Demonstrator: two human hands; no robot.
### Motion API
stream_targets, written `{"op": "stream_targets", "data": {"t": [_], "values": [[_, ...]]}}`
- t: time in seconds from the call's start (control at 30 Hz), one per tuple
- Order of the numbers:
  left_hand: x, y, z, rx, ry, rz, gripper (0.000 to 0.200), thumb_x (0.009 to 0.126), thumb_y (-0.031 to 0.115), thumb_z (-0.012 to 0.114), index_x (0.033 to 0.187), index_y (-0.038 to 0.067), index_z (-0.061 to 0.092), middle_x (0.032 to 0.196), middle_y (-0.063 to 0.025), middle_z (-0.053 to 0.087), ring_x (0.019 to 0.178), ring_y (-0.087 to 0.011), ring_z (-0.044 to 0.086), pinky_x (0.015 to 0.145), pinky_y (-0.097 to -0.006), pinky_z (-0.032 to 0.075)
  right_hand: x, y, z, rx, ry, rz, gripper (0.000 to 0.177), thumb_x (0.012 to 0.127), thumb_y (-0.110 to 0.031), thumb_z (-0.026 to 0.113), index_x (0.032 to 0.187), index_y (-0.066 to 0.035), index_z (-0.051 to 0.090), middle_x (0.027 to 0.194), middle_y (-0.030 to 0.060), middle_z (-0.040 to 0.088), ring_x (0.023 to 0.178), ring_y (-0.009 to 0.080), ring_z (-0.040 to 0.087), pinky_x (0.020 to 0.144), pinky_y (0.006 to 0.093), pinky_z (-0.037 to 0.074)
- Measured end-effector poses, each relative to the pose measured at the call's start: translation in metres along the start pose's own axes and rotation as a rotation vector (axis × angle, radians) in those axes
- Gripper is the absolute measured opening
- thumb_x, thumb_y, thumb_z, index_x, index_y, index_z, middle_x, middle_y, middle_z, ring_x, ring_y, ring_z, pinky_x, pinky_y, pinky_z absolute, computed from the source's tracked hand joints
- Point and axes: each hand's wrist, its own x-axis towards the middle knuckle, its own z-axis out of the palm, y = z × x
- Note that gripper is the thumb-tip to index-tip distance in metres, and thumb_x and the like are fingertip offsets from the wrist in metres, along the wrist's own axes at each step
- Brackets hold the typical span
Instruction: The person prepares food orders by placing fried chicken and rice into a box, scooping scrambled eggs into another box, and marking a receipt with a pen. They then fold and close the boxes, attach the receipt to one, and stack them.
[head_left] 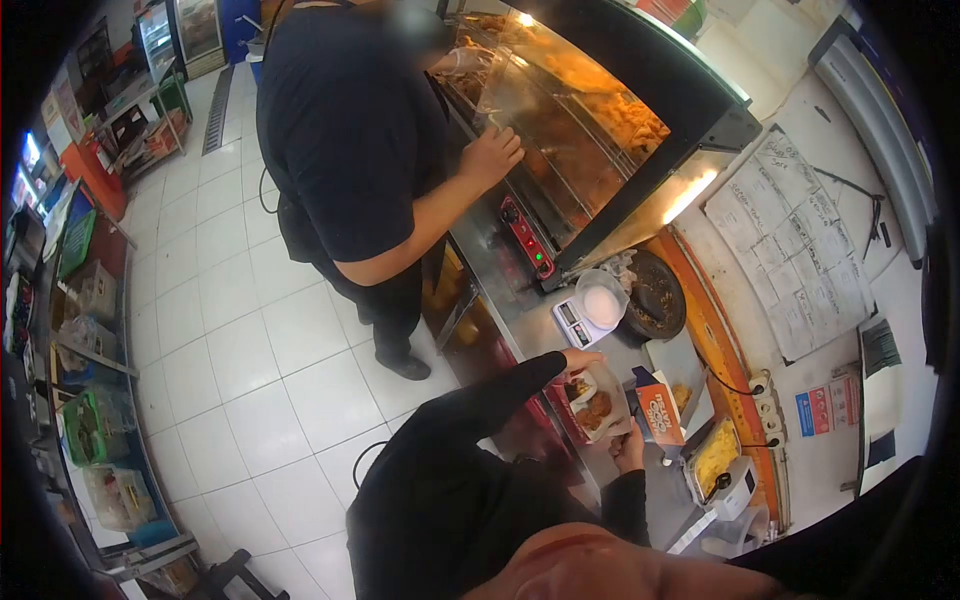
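An open takeaway food box (598, 402), lined with paper and holding browned fried pieces and something white, sits between my hands at the counter's edge. My left hand (581, 361) grips its upper side in the picture, fingers closed on the rim. My right hand (629, 450) is closed at the lower right corner of the same box, partly hidden by it. Just beside the box stands an orange printed carton (660, 408) with its flaps up. A digital kitchen scale (575, 325) bearing a round pale container (601, 303) is a little beyond my left hand.
A co-worker in dark clothes (350, 130) reaches to a lit heated cabinet (600, 120) of fried food. Along the wall are a dark stone mortar (655, 300), a tray of yellow food (715, 462) and wall sockets (768, 412). Shelves with tubs (95, 430) line the opposite side.
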Motion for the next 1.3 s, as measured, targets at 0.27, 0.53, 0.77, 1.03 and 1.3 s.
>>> {"op": "stream_targets", "data": {"t": [0.27,0.53,0.77,1.03,1.3], "values": [[-0.006,0.003,-0.006,0.342,-0.054,0.023,0.053,0.074,0.050,0.057,0.076,-0.001,0.066,0.072,-0.0178,0.065,0.059,-0.0264,0.064,0.053,-0.0365,0.052,0.023,0.028,-0.005,-0.223,0.177,-0.038,0.024,0.089,-0.033,0.053,0.076,-0.013,0.048,0.051,-0.0024,0.037,0.037,0.0104,0.035,0.034,0.0253,0.026],[-0.019,-0.039,0.010,0.442,0.319,0.224,0.074,0.074,0.069,0.058,0.087,-0.004,0.068,0.077,-0.0233,0.065,0.078,-0.0356,0.065,0.074,-0.0441,0.049,0.057,0.087,0.003,-0.672,0.511,-0.453,0.050,0.091,-0.049,0.049,0.079,-0.002,0.060,0.058,0.0039,0.053,0.044,0.0156,0.048,0.041,0.0306,0.034],[-0.038,-0.036,-0.004,0.001,0.364,0.124,0.062,0.081,0.061,0.058,0.078,-0.001,0.065,0.069,-0.0134,0.064,0.064,-0.0233,0.064,0.061,-0.0363,0.049,-0.001,0.073,0.042,-0.273,0.181,-0.133,0.045,0.093,-0.046,0.049,0.087,-0.003,0.059,0.069,0.0066,0.063,0.046,0.0143,0.054,0.037,0.0300,0.035],[-0.059,-0.072,0.017,-0.527,0.445,0.155,0.056,0.089,0.044,0.057,0.128,0.003,0.052,0.107,-0.0104,0.065,0.076,-0.0131,0.065,0.048,-0.0240,0.045,-0.014,0.073,0.102,0.163,0.100,-0.151,0.034,0.094,-0.038,0.053,0.107,-0.006,0.054,0.089,0.0184,0.067,0.047,0.0098,0.054,0.031,0.0210,0.027],[-0.105,-0.074,0.019,-0.597,0.413,0.053,0.043,0.088,0.036,0.057,0.122,0.010,0.058,0.096,-0.0032,0.067,0.063,-0.0101,0.062,0.046,-0.0239,0.043,0.063,0.059,0.109,0.321,0.033,0.004,0.047,0.089,-0.050,0.055,0.105,-0.006,0.056,0.096,0.0240,0.066,0.036,0.0085,0.032,0.034,0.0226,0.024]]}}
